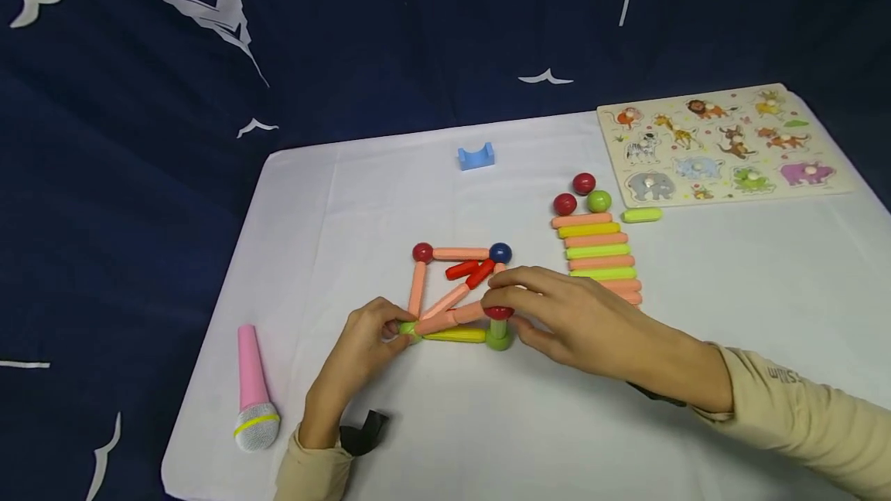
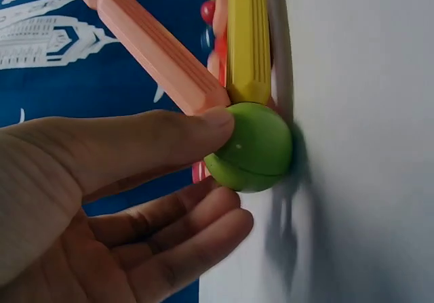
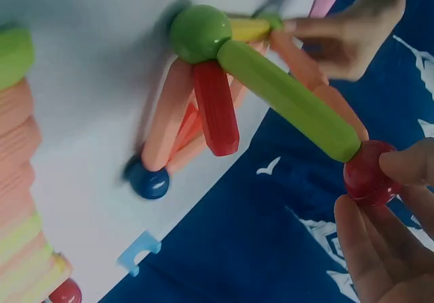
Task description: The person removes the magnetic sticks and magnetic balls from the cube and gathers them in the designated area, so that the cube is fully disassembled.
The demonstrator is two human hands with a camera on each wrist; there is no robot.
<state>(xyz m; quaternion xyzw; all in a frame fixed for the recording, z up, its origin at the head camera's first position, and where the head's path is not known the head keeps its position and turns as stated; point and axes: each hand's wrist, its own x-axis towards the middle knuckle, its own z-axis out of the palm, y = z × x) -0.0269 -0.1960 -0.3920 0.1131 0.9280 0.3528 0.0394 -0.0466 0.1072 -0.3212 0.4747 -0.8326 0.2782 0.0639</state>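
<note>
My left hand (image 1: pixel 370 337) pinches a green ball (image 2: pixel 254 150) at the near left corner of a ball-and-rod frame. A yellow rod (image 1: pixel 455 335) runs from it to a second green ball (image 3: pixel 201 33). Above that ball a light green rod (image 3: pixel 291 99) rises to a red ball (image 3: pixel 369 175), which my right hand (image 1: pixel 567 323) holds by fingertips. Two peach rods (image 2: pixel 159 49), end to end, slope from the left green ball toward the red one. At the back corners are another red ball (image 1: pixel 422 252) and a blue ball (image 1: pixel 500 253). Red rods (image 3: pixel 217 110) project inside the frame.
Right of the frame lies a row of peach, yellow and green rods (image 1: pixel 599 251), with loose balls (image 1: pixel 584 183) behind. An animal puzzle board (image 1: pixel 724 147) lies at back right, a blue cradle-shaped block (image 1: pixel 476 157) at the back, a pink toy microphone (image 1: pixel 254 389) at left.
</note>
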